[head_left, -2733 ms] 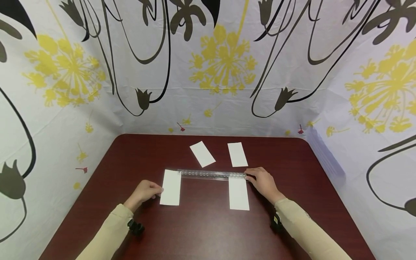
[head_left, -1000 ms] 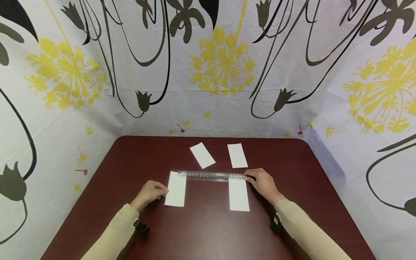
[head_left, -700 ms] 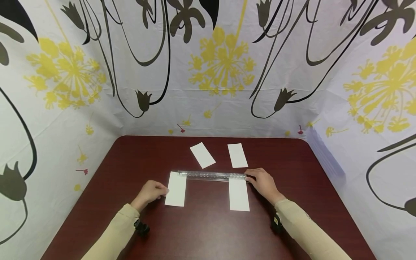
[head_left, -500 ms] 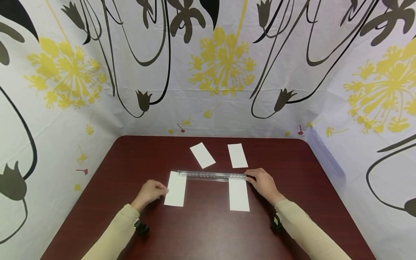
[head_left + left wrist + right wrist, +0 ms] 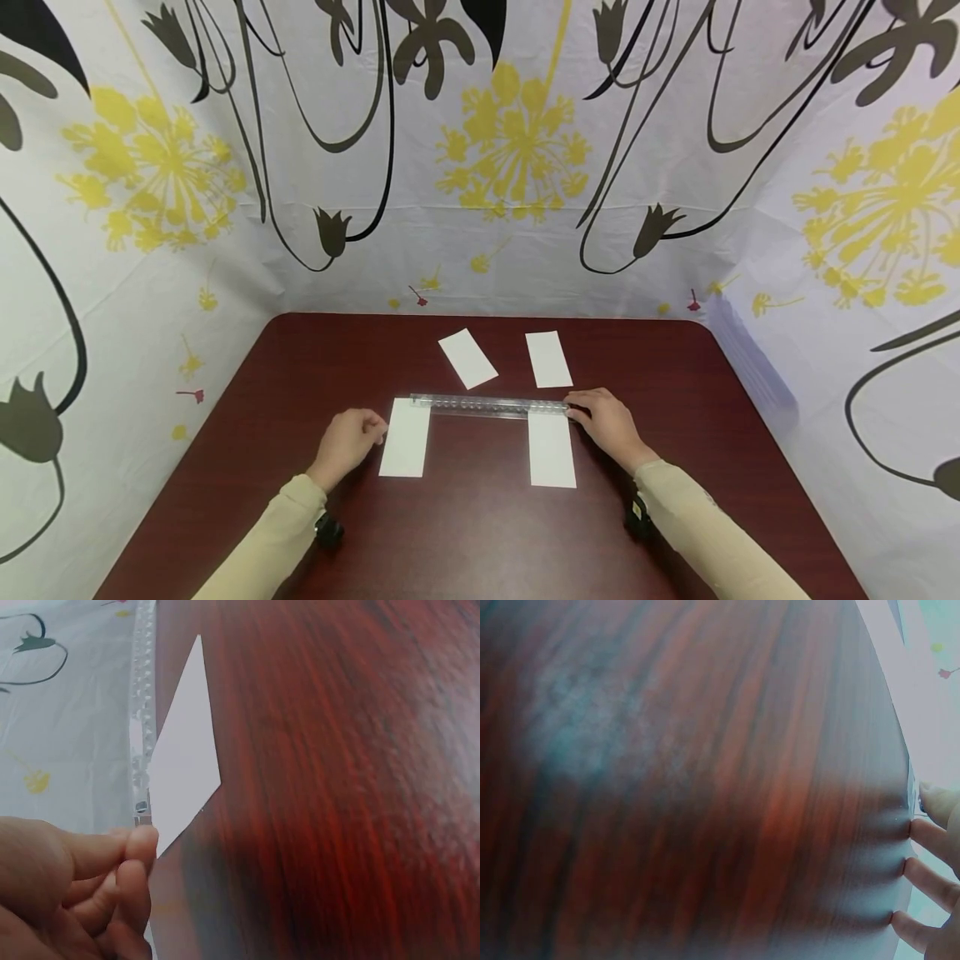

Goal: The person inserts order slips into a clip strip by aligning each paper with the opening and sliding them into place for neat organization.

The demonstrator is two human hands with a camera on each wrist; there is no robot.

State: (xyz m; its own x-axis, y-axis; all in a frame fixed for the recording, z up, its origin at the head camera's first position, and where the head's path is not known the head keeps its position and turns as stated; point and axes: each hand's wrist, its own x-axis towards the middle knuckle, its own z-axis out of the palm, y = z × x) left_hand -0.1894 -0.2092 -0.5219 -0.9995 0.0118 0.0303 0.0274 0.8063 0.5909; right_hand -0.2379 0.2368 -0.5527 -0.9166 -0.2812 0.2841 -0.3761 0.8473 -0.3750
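A clear ruler (image 5: 487, 406) lies crosswise on the table, over the upper ends of two white paper cards. Its right end is held between the thumb and fingers of my right hand (image 5: 606, 427). In the right wrist view my right hand (image 5: 937, 862) shows at the edge, fingertips spread along the table. My left hand (image 5: 349, 445) is at the left edge of the left card (image 5: 406, 437). In the left wrist view, bent fingertips of my left hand (image 5: 90, 885) meet beside that card (image 5: 184, 750); whether they pinch it is unclear. The right card (image 5: 551, 450) lies flat.
Farther back on the dark red table (image 5: 360, 350) lie a tilted white card (image 5: 468, 358) and a straighter one (image 5: 549, 359). Patterned white cloth (image 5: 480, 250) hangs around the table's back and sides. Both wrists wear small black devices.
Over the frames the left card has shifted right, farther under the ruler. Most recently my left hand has moved forward along its edge and the card's top has shifted slightly nearer. My right hand stays put.
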